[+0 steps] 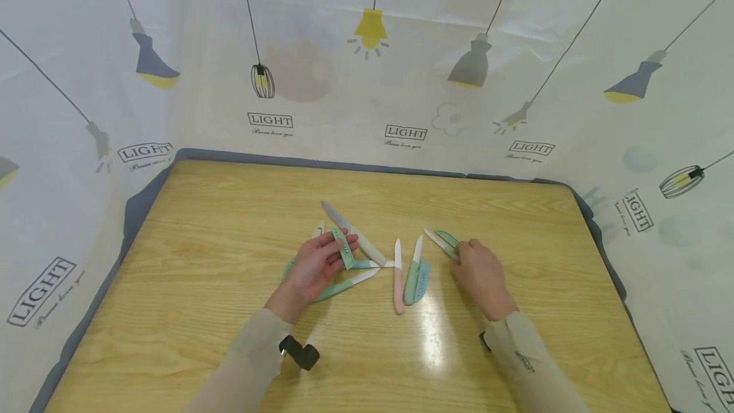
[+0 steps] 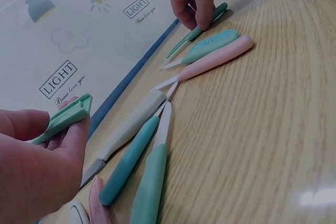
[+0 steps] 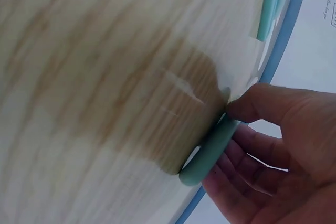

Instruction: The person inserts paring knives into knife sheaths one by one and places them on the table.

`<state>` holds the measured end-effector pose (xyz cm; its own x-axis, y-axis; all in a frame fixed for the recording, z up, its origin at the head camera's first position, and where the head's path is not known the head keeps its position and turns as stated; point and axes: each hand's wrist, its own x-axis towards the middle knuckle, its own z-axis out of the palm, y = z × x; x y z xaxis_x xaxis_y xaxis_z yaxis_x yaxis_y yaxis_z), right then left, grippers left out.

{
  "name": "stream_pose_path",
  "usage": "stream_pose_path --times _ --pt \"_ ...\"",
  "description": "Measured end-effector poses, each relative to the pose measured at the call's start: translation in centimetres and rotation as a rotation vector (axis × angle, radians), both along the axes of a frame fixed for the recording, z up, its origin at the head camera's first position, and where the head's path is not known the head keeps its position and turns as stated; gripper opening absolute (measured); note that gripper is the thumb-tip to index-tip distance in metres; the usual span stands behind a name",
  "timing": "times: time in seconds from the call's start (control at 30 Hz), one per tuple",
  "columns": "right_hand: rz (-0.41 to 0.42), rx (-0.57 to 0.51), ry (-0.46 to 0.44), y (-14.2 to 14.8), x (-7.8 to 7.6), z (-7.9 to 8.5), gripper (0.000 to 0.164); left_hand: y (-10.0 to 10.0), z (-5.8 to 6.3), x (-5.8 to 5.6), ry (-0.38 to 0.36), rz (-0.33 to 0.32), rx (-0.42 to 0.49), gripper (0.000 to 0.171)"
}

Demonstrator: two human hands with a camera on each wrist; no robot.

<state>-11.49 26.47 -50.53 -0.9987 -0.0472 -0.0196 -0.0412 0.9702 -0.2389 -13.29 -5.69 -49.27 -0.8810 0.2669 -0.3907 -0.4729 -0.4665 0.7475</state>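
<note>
My left hand [image 1: 312, 271] holds a green blade cover [image 1: 344, 250] between thumb and fingers, raised over the knives on the left. In the left wrist view the cover's slotted edge [image 2: 73, 109] faces upward. On the right, my right hand [image 1: 482, 276] pinches the green handle [image 3: 210, 153] of a small knife lying on the table. That knife's white blade [image 1: 437, 239] points up and left, with a green cover [image 1: 446, 236] alongside it. Nearest to the right hand otherwise is a green-handled knife [image 1: 411, 276] beside a blue cover [image 1: 421, 280].
A pink-handled knife [image 1: 398, 282] lies mid-table. Left of it are a large knife with a pale handle [image 1: 371, 250], a teal-handled knife [image 2: 131, 158] and a green-handled knife [image 2: 149, 184]. A pink cover [image 2: 98, 203] and a white cover [image 2: 77, 214] lie near the left hand.
</note>
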Motion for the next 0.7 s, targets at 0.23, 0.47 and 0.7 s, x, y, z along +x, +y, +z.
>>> stream_pose_path --times 0.23,0.47,0.7 --pt "-0.02 0.014 -0.017 0.0 0.1 0.0 0.018 0.3 -0.1 0.0 0.006 0.029 -0.019 0.042" --pt "-0.021 0.011 -0.01 -0.3 0.7 0.7 0.02 0.4 -0.2 -0.2 0.012 0.045 -0.026 0.04" --pt "-0.03 -0.052 -0.052 -1.2 1.6 1.7 0.03 0.4 -0.2 -0.3 0.013 0.05 -0.021 0.038"
